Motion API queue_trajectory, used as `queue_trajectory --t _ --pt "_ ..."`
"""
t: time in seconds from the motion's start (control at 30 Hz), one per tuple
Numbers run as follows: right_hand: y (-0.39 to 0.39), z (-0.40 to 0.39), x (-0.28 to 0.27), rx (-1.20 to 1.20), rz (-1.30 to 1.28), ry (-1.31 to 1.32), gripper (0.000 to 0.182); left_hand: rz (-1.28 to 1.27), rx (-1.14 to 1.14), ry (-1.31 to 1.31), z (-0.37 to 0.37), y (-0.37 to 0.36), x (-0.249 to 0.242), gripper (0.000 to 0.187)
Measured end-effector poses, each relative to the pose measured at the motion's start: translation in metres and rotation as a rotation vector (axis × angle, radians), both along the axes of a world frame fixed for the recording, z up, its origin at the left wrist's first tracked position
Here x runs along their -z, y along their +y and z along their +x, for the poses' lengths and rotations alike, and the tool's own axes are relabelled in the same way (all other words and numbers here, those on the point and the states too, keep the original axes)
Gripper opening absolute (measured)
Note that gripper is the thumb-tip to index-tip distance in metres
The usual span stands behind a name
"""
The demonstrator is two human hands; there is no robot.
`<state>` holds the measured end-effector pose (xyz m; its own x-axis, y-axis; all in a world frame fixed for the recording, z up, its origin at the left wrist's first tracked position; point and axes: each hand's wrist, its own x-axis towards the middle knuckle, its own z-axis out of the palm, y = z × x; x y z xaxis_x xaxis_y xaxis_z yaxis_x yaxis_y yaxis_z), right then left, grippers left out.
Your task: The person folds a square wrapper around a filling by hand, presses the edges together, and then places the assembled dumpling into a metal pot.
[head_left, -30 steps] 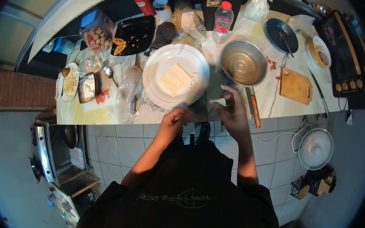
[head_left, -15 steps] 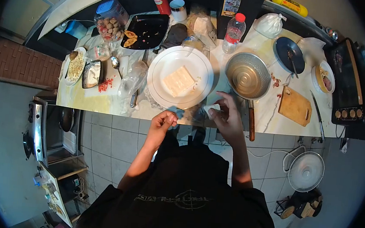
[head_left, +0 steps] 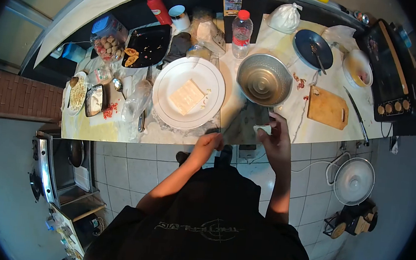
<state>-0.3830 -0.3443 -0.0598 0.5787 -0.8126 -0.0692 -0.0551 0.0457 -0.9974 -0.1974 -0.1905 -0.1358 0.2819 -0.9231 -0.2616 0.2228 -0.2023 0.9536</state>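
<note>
My left hand (head_left: pixel 209 146) is closed at the counter's front edge, just below the white plate (head_left: pixel 210 117). Whether anything is in its fingers is hidden. My right hand (head_left: pixel 279 140) pinches a small white block-like piece (head_left: pixel 262 129), whose kind I cannot make out. It hovers near the counter edge, in front of the metal saucepan (head_left: pixel 264 80), and covers most of the pan's handle. A stack of pale, square pastry sheets (head_left: pixel 187 96) lies on the plate, with a few crumbs to its right.
Right of the saucepan lie a wooden cutting board (head_left: pixel 327 108), a knife (head_left: pixel 356 116) and a dark plate (head_left: pixel 306 48). Behind stands a water bottle (head_left: pixel 241 36). On the left are a black tray (head_left: pixel 151 38), a spoon (head_left: pixel 119 86) and a plastic bag (head_left: pixel 136 104).
The view has shifted, so the counter items appear farther left. Both hands have moved right relative to the plate and pan. The white piece is still in my right hand.
</note>
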Motion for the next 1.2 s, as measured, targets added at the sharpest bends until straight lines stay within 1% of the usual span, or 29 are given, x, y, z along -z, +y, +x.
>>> queue_trajectory --t 0.03,0.1,0.17,0.23,0.27,0.3,0.33,0.37,0.43,0.47,0.5,0.53,0.57,0.63,0.67,0.73,0.77,0.83,0.87,0.93,1.07,1.13,1.2 --pt "0.0 -0.005 0.001 0.007 0.002 0.0 0.049 0.043 0.053 0.072 -0.007 -0.008 0.007 0.025" --pt "-0.001 -0.015 0.001 0.085 0.001 -0.035 0.049 0.033 0.036 0.07 -0.028 -0.025 0.022 0.026" --pt "-0.002 -0.024 -0.001 0.112 0.007 -0.052 0.049 0.104 0.025 0.271 -0.051 -0.063 -0.023 0.033" --pt "-0.002 -0.033 -0.008 0.139 0.01 -0.07 0.049 0.129 0.215 0.643 -0.052 -0.097 -0.003 0.041" --pt "-0.002 -0.038 -0.014 0.175 0.045 -0.024 0.049 0.131 0.22 0.643 -0.058 -0.113 -0.006 0.041" --pt "-0.003 -0.043 -0.017 0.21 0.079 0.023 0.05 0.152 0.166 0.673 -0.065 -0.128 -0.014 0.038" --pt "-0.004 -0.047 -0.013 0.227 0.018 0.027 0.05 0.174 0.112 0.705 -0.072 -0.139 -0.017 0.037" --pt "-0.003 -0.052 -0.012 0.233 0.018 0.03 0.05 0.177 0.118 0.706 -0.076 -0.146 -0.015 0.037" --pt "-0.002 -0.058 -0.015 0.269 0.024 -0.006 0.051 0.211 0.095 0.554 -0.084 -0.157 -0.001 0.031" --pt "-0.002 -0.061 -0.015 0.275 0.026 -0.006 0.051 0.215 0.101 0.553 -0.086 -0.164 0.01 0.031" --pt "-0.002 -0.065 -0.015 0.283 0.029 0.002 0.051 0.153 0.148 0.614 -0.087 -0.171 0.028 0.031" --pt "-0.002 -0.068 -0.016 0.289 0.034 0.01 0.052 0.091 0.193 0.674 -0.09 -0.174 0.034 0.032" --pt "-0.001 -0.071 -0.017 0.292 0.036 0.011 0.052 0.093 0.195 0.676 -0.095 -0.176 0.038 0.032" --pt "-0.002 -0.076 -0.022 0.313 0.029 0.029 0.052 0.041 0.082 0.792 -0.104 -0.179 0.038 0.027" --pt "-0.003 -0.078 -0.024 0.315 0.025 0.03 0.052 0.038 0.086 0.794 -0.107 -0.179 0.037 0.027" --pt "-0.003 -0.081 -0.027 0.338 -0.009 0.026 0.052 0.151 -0.164 0.699 -0.11 -0.174 0.037 0.025" --pt "-0.003 -0.083 -0.027 0.339 -0.009 0.024 0.052 0.151 -0.162 0.697 -0.109 -0.168 0.037 0.025" --pt "-0.005 -0.087 -0.027 0.332 -0.043 0.065 0.052 0.252 -0.239 0.433 -0.099 -0.15 0.022 0.026" --pt "-0.006 -0.088 -0.025 0.33 -0.041 0.064 0.052 0.254 -0.241 0.432 -0.095 -0.144 0.016 0.026" --pt "-0.007 -0.088 -0.019 0.314 -0.012 0.059 0.052 0.331 -0.191 0.146 -0.088 -0.133 0.012 0.027" --pt "-0.007 -0.079 -0.016 0.293 0.045 0.018 0.052 0.279 -0.156 0.203 -0.08 -0.116 0.021 0.028" --pt "-0.008 -0.076 -0.019 0.262 0.105 -0.008 0.05 0.281 -0.15 0.091 -0.078 -0.111 0.016 0.028" --pt "-0.01 -0.074 -0.017 0.25 0.099 -0.016 0.05 0.262 -0.141 0.095 -0.074 -0.101 0.015 0.028"
